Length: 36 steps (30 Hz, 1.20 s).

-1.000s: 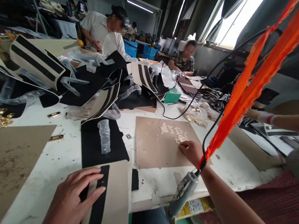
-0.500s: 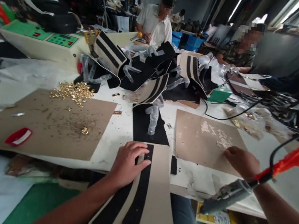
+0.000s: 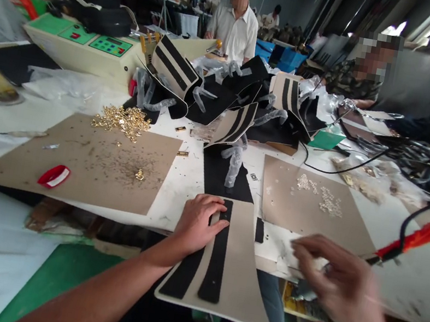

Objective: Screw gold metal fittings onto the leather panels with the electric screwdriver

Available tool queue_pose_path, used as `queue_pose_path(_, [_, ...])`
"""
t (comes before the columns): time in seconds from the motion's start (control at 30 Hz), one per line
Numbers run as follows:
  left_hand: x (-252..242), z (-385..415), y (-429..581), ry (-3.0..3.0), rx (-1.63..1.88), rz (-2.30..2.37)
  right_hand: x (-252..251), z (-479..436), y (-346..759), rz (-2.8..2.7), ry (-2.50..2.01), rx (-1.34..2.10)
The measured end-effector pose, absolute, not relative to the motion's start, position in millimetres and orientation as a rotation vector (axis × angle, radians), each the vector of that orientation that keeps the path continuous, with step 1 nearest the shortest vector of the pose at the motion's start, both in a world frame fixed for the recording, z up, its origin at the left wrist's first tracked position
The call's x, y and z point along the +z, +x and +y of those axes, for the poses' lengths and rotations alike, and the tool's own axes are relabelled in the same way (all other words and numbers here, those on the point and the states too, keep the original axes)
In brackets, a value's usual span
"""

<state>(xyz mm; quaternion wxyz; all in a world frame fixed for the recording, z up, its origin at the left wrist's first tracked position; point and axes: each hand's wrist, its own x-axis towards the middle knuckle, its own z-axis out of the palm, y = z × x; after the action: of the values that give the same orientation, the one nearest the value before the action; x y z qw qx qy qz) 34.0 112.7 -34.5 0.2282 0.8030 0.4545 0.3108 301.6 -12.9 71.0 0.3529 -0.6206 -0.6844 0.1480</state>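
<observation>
My left hand (image 3: 200,226) grips the upper left part of a flared beige panel (image 3: 240,265), fingertips and thumb on its black strip (image 3: 212,271). The panel's near end juts over the table edge above my lap. A second black band runs down its left side, partly under my hand. My right hand (image 3: 343,283) is in the air right of the panel, thumb and forefinger close together and smeared by motion; anything pinched there is too small to make out. Beyond it, small whitish pieces (image 3: 330,202) lie on a brown board (image 3: 285,207).
Gold-coloured fittings (image 3: 122,120) and a red ring (image 3: 54,176) lie on the left board (image 3: 81,187). More striped panels (image 3: 232,125) are heaped behind. An orange-wrapped cord (image 3: 426,234) hangs at right, its tool mostly hidden. A machine (image 3: 79,54) stands back left; co-workers (image 3: 233,31) sit across.
My right hand has left the whitish pieces and come nearer to me, passing in front of the hanging tool. My left hand keeps its hold on the panel. The view has shifted slightly.
</observation>
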Motion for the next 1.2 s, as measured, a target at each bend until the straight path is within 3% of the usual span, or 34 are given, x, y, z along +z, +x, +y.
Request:
queue_pose_path(0.2, [-32,110,33,2.199,0.816,1.266,18,86,232,-2.256,-1.53,0.553])
queue_pose_path(0.4, [-33,110,31,2.208,0.812,1.244,4,94,232,-2.331,-1.592,0.553])
queue_pose_path(0.87, [-36,111,30,2.201,0.821,1.222,7,114,222,-2.026,-1.781,0.908])
queue_pose_path(1.07, [-33,111,31,2.188,0.832,1.233,23,82,224,-1.665,-1.742,0.866])
queue_pose_path(1.2, [-33,111,32,2.18,0.852,1.232,29,-5,250,-1.197,-1.847,0.546])
